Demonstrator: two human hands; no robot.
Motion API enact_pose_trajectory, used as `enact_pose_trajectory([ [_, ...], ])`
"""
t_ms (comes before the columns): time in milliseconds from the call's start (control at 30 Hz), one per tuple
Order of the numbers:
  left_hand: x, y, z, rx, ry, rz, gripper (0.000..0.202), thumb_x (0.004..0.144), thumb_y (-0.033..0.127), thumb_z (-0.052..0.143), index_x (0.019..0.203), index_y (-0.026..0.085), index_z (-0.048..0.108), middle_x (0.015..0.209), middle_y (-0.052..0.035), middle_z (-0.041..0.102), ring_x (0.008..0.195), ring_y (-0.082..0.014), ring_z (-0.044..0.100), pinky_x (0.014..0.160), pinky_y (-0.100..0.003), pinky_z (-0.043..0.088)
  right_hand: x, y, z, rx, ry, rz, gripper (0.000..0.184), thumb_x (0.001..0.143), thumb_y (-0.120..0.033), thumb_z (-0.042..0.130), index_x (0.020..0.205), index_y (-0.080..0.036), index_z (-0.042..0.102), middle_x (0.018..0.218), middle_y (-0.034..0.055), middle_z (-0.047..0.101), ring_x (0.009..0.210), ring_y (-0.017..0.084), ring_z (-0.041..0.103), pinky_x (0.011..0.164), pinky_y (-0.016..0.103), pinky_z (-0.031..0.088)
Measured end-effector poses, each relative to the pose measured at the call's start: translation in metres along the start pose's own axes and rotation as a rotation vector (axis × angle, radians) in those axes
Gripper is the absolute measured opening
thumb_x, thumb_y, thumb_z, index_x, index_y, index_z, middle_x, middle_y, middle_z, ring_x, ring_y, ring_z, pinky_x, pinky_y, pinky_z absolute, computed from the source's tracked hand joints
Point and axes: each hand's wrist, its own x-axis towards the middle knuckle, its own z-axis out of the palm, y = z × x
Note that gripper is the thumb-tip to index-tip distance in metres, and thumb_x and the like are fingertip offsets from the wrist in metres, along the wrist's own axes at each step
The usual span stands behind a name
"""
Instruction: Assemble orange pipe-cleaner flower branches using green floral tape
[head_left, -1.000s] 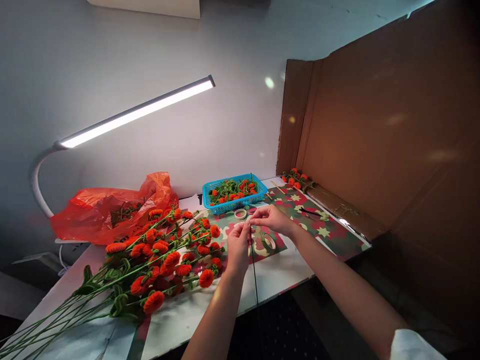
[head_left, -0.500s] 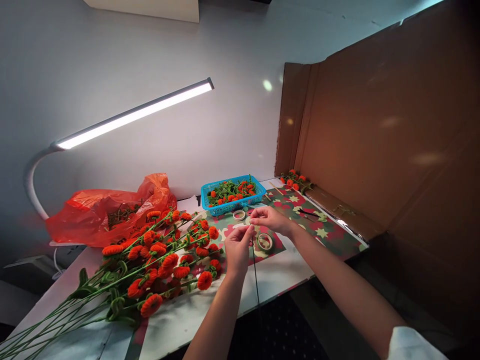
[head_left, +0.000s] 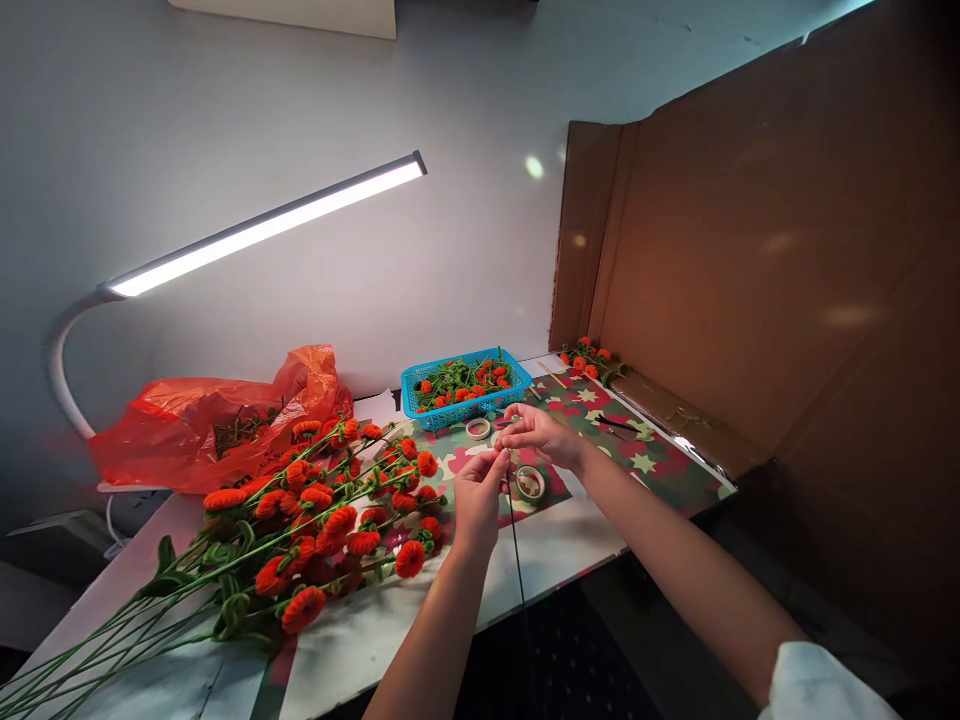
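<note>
**Over the counter's (head_left: 360, 650) near edge, a thin dark stem (head_left: 516, 545) hangs from a pinch**

Below the fingers, the stem runs down past the front edge, its lower end lost in the dark. That free length looks like the weak point: a bump against the edge could swing or twist it, and a loosened pinch could drop it to the floor.

The left hand (head_left: 478, 492) grips the stem's upper end between thumb and forefinger, the other fingers curled in. Touching or just beside it, the right hand (head_left: 540, 436) has thumb and forefinger drawn close together; whether they hold anything is too small to tell.

To the left lies a heap of orange flowers (head_left: 341, 520), long stalks pointing toward the near left corner. A green tape roll (head_left: 543, 487) sits just beyond the hands, a pale tape roll (head_left: 478, 438) farther back. Behind are a blue basket (head_left: 480, 407) of smaller flowers and greenery and, to its left, a red plastic bag (head_left: 172, 430), beneath a lit lamp (head_left: 270, 222).
</note>
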Motion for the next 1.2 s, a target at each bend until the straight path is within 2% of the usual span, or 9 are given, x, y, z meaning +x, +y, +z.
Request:
enact_pose_trajectory([
  [133, -0.0010, -0.0007, 0.0005, 0.006, 0.017, -0.019, 0.028, 0.058, 0.038, 0.077, 0.067, 0.013, 0.067, 0.057, -0.0004, 0.060, 0.049, -0.0083, 0.052, 0.046, -0.019, 0.040, 0.0015, -0.0003, -0.0010, -0.007, 0.009, -0.003, 0.055, 0.052, -0.026, 0.082, 0.089, -0.019, 0.042, 0.067, -0.0011, 0.069, 0.061, 0.013, 0.062, 0.069, 0.026, 0.041],
  [300, -0.0027, -0.0009, 0.0000, 0.039, 0.061, 0.026, 0.027, 0.053, 0.033, 0.080, 0.067, 0.013, 0.068, 0.058, -0.0005, 0.063, 0.049, -0.0083, 0.053, 0.048, -0.020, 0.042, 0.0041, 0.0024, -0.0009, -0.018, 0.035, -0.002, 0.056, 0.051, -0.025, 0.082, 0.088, -0.019, 0.041, 0.064, -0.0032, 0.067, 0.061, 0.014, 0.062, 0.067, 0.026, 0.040],
  [433, -0.0028, 0.0006, -0.0005, 0.034, 0.027, -0.014, 0.029, 0.057, 0.037, 0.077, 0.068, 0.012, 0.069, 0.055, -0.0015, 0.062, 0.048, -0.0087, 0.052, 0.045, -0.019, 0.041, 0.0067, 0.0051, 0.0001, -0.011, 0.026, -0.009, 0.056, 0.051, -0.025, 0.082, 0.088, -0.020, 0.040, 0.060, -0.0066, 0.064, 0.056, 0.011, 0.059, 0.062, 0.025, 0.039],
  [567, -0.0030, 0.0004, -0.0001, 0.023, 0.004, -0.037, 0.032, 0.057, 0.038, 0.077, 0.074, 0.012, 0.069, 0.062, -0.0023, 0.063, 0.053, -0.0105, 0.055, 0.046, -0.020, 0.043, 0.0073, 0.0051, 0.0020, -0.009, 0.035, -0.015, 0.056, 0.050, -0.025, 0.082, 0.086, -0.020, 0.039, 0.056, -0.0087, 0.061, 0.051, 0.009, 0.055, 0.058, 0.023, 0.037],
  [733, -0.0025, -0.0034, -0.0010, -0.004, 0.023, -0.001, 0.028, 0.056, 0.033, 0.079, 0.066, 0.012, 0.064, 0.053, 0.0027, 0.057, 0.046, -0.0056, 0.048, 0.047, -0.018, 0.040, 0.0074, 0.0063, 0.0032, -0.011, 0.064, -0.016, 0.057, 0.049, -0.025, 0.083, 0.086, -0.019, 0.039, 0.056, -0.0091, 0.061, 0.052, 0.008, 0.055, 0.059, 0.022, 0.037],
  [967, -0.0028, -0.0027, -0.0022, -0.054, -0.080, -0.046, 0.025, 0.062, 0.034, 0.075, 0.069, 0.011, 0.067, 0.054, 0.0012, 0.058, 0.048, -0.0069, 0.050, 0.049, -0.019, 0.041, 0.0067, 0.0074, 0.0027, 0.019, 0.035, -0.021, 0.058, 0.050, -0.027, 0.084, 0.088, -0.019, 0.041, 0.057, -0.0079, 0.063, 0.050, 0.008, 0.054, 0.058, 0.022, 0.037],
  [1200, -0.0028, -0.0056, -0.0027, -0.131, -0.160, -0.074, 0.027, 0.065, 0.036, 0.074, 0.075, 0.011, 0.068, 0.060, -0.0013, 0.062, 0.055, -0.0087, 0.055, 0.054, -0.020, 0.044, 0.0030, 0.0050, 0.0019, 0.025, -0.029, -0.038, 0.051, 0.055, -0.027, 0.082, 0.089, -0.017, 0.046, 0.059, -0.0059, 0.064, 0.050, 0.007, 0.055, 0.055, 0.021, 0.038],
])
